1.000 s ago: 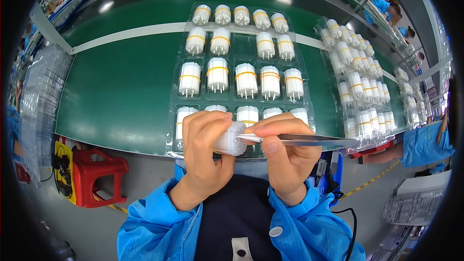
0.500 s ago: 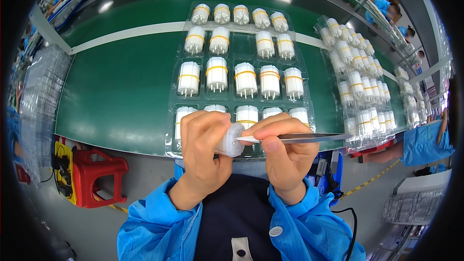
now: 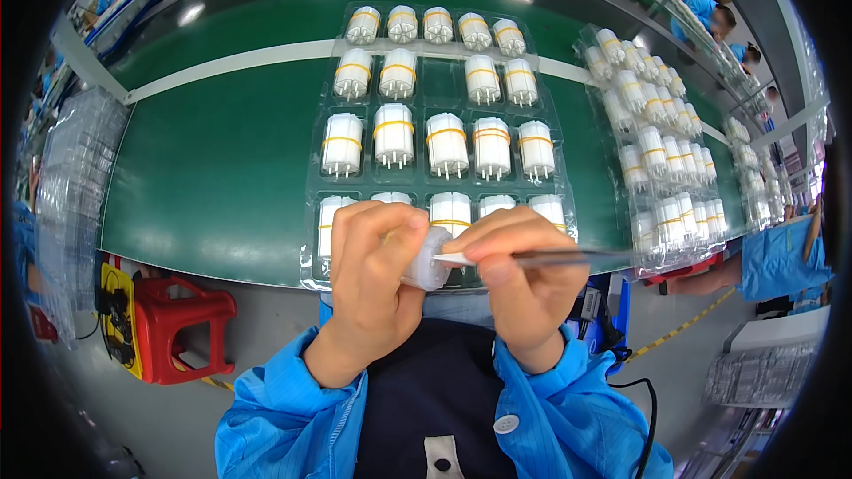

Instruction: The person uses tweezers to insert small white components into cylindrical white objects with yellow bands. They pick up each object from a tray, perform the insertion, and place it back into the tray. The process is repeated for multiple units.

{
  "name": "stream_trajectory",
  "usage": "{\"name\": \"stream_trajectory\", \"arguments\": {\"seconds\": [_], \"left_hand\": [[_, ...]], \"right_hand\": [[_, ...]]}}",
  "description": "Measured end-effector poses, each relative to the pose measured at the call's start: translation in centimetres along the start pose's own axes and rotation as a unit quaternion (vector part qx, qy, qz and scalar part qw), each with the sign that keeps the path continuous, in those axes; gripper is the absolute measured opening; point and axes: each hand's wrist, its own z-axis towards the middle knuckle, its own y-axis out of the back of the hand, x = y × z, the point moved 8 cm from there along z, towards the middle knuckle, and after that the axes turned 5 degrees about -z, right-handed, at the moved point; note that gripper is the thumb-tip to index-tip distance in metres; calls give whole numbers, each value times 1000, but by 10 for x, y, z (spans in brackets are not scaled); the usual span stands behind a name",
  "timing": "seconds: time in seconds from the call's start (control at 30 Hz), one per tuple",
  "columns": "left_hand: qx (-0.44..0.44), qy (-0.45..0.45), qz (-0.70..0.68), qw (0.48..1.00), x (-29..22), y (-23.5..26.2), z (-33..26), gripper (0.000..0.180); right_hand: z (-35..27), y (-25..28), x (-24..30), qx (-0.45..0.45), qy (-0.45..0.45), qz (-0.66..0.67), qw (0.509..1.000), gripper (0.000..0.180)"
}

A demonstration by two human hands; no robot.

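Observation:
Between the fingers of my left hand (image 3: 371, 253) sits a translucent white cylindrical part (image 3: 429, 268), its round end turned toward my right hand. My right hand (image 3: 531, 279) is closed in a pinch on slim metal tweezers (image 3: 564, 258). Their pale pointed tip touches or nearly touches the part's end face; the exact contact is too small to tell. Both hands are over the near edge of a clear plastic tray (image 3: 441, 80). It holds rows of white cylinders (image 3: 446, 144) with yellow bands and metal pins. My hands partly cover the nearest row.
The tray lies on a green worktable (image 3: 213, 160). To the right stand more filled trays (image 3: 652, 155); stacked clear trays (image 3: 80, 160) are at the left. A red stool (image 3: 186, 324) is below the table's left side. Other people in blue work farther off.
The tweezers have turned and now show a narrower side. The part in my left hand has tilted slightly. The view has shifted a little, while both holds stay the same.

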Motion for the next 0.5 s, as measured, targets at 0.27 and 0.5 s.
{"name": "stream_trajectory", "arguments": {"seconds": [0.27, 0.5], "left_hand": [[20, 12, 13, 1000, 1, -1, 2, 69], [-6, 94, -97, 991, 11, 1, -10, 62]], "right_hand": [[11, -8, 20, 33, 49, -162, 985, 8], [7, 3, 2, 15, 7, -14, 1000, 14]]}}
